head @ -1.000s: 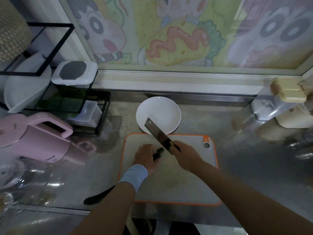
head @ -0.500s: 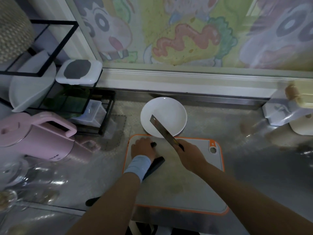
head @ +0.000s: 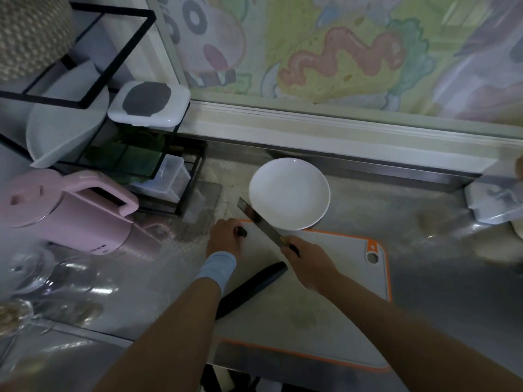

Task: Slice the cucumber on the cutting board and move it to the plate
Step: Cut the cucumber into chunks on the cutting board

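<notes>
A long dark cucumber [head: 254, 287] lies slantwise on the grey, orange-rimmed cutting board [head: 325, 306], partly hidden under my left forearm. My left hand [head: 223, 236] rests at the board's far left corner, its fingers closed on a small dark cucumber piece [head: 242, 232]. My right hand [head: 308, 261] grips the handle of a cleaver-like knife [head: 260, 222]. The blade points up and left, its tip over the near left rim of the white plate [head: 288, 193]. Nothing lies on the plate, which stands just beyond the board.
A pink kettle [head: 65, 216] stands at the left, with a black wire rack [head: 113, 131] holding containers behind it. Glassware [head: 34, 273] sits at the near left. A white appliance [head: 495, 199] is at the far right. A window ledge [head: 339, 128] runs along the back.
My left hand left the long cucumber and moved to the board's far left corner with a small dark piece. The knife swung left toward the plate's rim. The camera view shifted.
</notes>
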A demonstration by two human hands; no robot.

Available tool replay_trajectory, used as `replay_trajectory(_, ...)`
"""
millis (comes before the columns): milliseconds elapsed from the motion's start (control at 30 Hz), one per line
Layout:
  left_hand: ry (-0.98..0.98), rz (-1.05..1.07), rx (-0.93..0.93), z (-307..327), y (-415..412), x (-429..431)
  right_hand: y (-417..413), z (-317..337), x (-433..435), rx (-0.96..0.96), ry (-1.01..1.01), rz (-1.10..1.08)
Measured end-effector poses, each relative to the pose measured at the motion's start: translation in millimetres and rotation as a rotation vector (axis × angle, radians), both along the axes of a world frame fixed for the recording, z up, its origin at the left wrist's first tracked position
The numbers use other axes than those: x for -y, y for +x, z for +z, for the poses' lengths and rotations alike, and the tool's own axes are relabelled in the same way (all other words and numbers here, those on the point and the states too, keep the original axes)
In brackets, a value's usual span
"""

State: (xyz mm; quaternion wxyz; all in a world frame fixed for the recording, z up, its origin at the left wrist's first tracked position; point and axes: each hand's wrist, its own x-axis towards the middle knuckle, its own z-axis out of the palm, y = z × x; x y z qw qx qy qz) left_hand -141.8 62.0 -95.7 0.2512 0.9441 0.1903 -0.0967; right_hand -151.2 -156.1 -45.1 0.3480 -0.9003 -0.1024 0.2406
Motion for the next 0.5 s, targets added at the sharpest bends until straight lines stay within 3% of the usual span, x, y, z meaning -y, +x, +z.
replay_trajectory(233,-0.228,0.175,0.052,31,-24,2,-7,4,8,0.001,-0.061,0.007)
replay_trajectory(300,-0.196,0.046,-0.03,43,-39,6,-13,8,12,0.004,-0.073,0.009)
replay_trajectory(433,0.05,-0.424,-0.344,46,-71,11,-24,16,18,0.003,-0.11,0.001)
replay_trajectory(500,0.072,-0.467,-0.393,41,-79,18,-29,20,21,0.005,-0.136,0.01)
